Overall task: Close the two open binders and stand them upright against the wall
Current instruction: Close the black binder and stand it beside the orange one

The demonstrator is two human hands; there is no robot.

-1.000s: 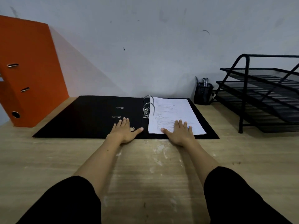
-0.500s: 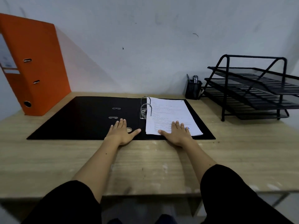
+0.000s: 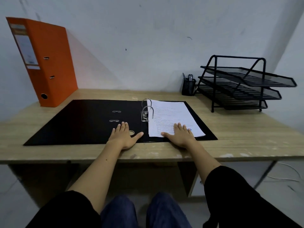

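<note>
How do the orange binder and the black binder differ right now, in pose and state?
The orange binder is closed; the black binder lies open, rings and papers exposed. The orange binder stands upright by the wall; the black binder lies flat on the desk. No hand touches the orange one; the left hand and right hand rest flat on the black one. Both are lever-arch binders.

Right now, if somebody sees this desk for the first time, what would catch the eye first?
Probably the orange binder, standing upright at the far left by the wall. Next, the black binder lying open flat mid-desk, paper stack on its right half, with the left hand and right hand resting flat on it.
</note>
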